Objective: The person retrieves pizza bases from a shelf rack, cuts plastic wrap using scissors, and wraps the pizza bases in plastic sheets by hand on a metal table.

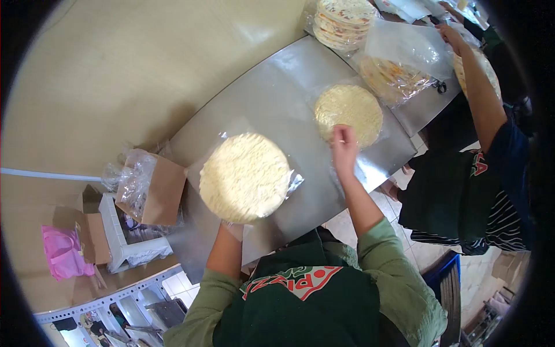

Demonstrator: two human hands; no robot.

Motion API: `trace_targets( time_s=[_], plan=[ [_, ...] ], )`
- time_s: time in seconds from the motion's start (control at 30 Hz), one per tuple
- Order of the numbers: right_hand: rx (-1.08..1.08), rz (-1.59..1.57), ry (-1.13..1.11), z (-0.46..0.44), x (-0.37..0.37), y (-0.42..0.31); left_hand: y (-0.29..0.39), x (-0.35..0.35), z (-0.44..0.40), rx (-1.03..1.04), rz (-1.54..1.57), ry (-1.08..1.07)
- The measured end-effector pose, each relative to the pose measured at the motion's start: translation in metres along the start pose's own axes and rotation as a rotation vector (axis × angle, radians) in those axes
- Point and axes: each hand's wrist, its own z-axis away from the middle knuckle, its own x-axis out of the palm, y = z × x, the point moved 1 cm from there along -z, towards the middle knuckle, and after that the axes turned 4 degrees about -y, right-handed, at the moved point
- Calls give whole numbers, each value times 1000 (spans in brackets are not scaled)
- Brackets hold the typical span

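Observation:
A round pale pizza base point(245, 177), coarse on top like a layer of grated cheese, rests on my left hand point(232, 228). That hand reaches under its near edge, with the fingers hidden beneath. Clear plastic point(295, 181) sticks out at the base's right side. My right hand point(344, 139) is over the near edge of a second, yellower round base point(348, 111) lying on the metal table point(289, 78). Its fingers are curled together in a pinch; whatever they hold is too small to see. Thin clear plastic shows around this second base.
Bagged stacks of flat rounds point(345, 23) and another plastic bag point(399, 63) lie at the table's far right. A co-worker's arm point(483, 98) reaches in there. On the left are a cardboard box point(155, 188) with clear plastic, a white crate point(124, 254) and a pink bag point(65, 253).

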Motion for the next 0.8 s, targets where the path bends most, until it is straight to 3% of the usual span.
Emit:
trace_targets(
  time_s=[0.07,0.17,0.27,0.37,0.4,0.5,0.57,0.8],
  plan=[
    [187,-346,239,-12,-34,6,-18,11,-25,-54,20,-49],
    [343,-316,375,-7,-66,32,-55,26,-54,-157,61,-106],
    [451,-322,376,1,-72,43,-93,39,-79,-253,93,-151],
    [408,-381,372,1,-71,55,-126,56,-114,-335,120,-210],
    [338,-208,379,-1,-73,62,-137,63,-127,-360,131,-236],
    [480,-406,347,-1,-76,66,-165,84,-168,-421,147,-303],
    [481,-379,341,-3,-78,64,-185,99,-194,-466,150,-341],
    [511,-312,301,1,-79,55,-202,127,-218,-432,111,-346]
  ],
)
